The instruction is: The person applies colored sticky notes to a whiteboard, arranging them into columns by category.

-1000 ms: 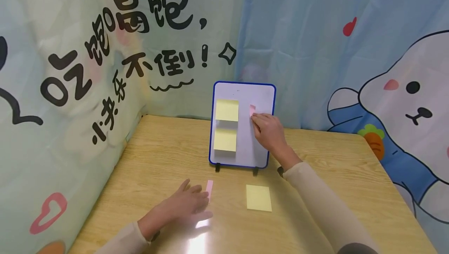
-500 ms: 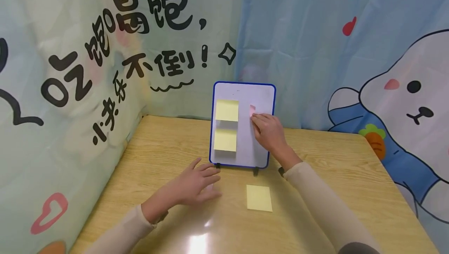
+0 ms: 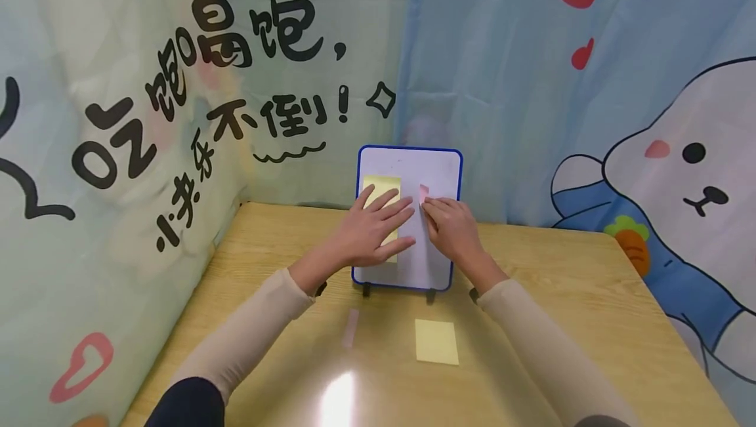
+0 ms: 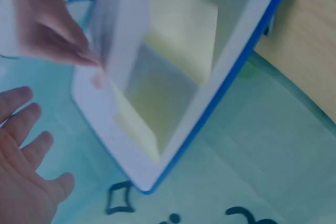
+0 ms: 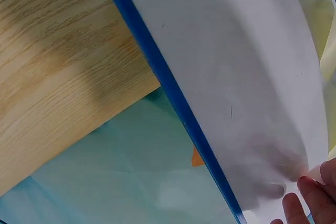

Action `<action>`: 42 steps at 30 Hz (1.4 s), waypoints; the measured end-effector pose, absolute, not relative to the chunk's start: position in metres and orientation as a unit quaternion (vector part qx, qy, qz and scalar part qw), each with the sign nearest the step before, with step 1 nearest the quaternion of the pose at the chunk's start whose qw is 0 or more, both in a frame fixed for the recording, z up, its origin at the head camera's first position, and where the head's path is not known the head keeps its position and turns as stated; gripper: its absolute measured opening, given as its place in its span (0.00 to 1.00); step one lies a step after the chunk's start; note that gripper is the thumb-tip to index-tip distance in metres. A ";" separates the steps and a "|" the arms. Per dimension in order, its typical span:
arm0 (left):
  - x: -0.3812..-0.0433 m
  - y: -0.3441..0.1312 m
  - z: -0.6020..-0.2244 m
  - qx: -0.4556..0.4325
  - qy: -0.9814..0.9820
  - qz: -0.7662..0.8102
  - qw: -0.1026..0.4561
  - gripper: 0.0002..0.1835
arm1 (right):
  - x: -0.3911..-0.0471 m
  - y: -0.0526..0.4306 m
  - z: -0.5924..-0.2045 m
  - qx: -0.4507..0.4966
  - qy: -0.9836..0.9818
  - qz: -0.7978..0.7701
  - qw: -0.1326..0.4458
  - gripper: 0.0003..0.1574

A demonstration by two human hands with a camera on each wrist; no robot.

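A whiteboard (image 3: 434, 263) with a blue rim stands tilted back on small black feet. My right hand (image 3: 457, 227) pinches a pink sticky strip (image 3: 424, 192) against the board's right half; the strip's upper end pokes out above the fingertips. Spread wide, my left hand (image 3: 372, 233) hovers before the board's left half, holding nothing. It covers much of two yellow sticky notes on the board, the upper one (image 3: 380, 182) and the lower one (image 3: 391, 256). The left wrist view shows both notes, with their free edges (image 4: 137, 121) lifting off the surface.
On the wooden table (image 3: 283, 223) before the board lie another pink strip (image 3: 351, 328) and a yellow sticky note (image 3: 437, 342). Printed cloth curtains (image 3: 490, 86) hang right behind the table and along its left side.
My left hand has risen from beside the pink strip on the table to in front of the board's left half, uncovering that strip. The right hand keeps its place at the board.
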State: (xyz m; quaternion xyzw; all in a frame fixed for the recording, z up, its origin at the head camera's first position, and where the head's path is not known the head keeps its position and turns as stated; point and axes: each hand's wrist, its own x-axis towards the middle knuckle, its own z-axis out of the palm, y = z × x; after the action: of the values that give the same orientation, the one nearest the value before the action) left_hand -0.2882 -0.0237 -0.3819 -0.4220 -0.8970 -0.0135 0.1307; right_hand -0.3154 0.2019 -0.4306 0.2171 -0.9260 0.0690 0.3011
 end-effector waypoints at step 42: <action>-0.364 0.027 -0.370 -0.459 -0.878 0.115 0.079 0.33 | -0.313 0.208 -0.425 0.231 -0.925 0.057 0.298 0.14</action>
State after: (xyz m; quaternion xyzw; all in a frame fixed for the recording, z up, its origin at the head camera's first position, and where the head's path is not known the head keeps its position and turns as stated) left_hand -0.3643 0.0269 -0.3703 -0.4587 -0.8776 0.1146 0.0788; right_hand -0.3130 0.2082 -0.4248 0.2308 -0.9246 0.0572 0.2975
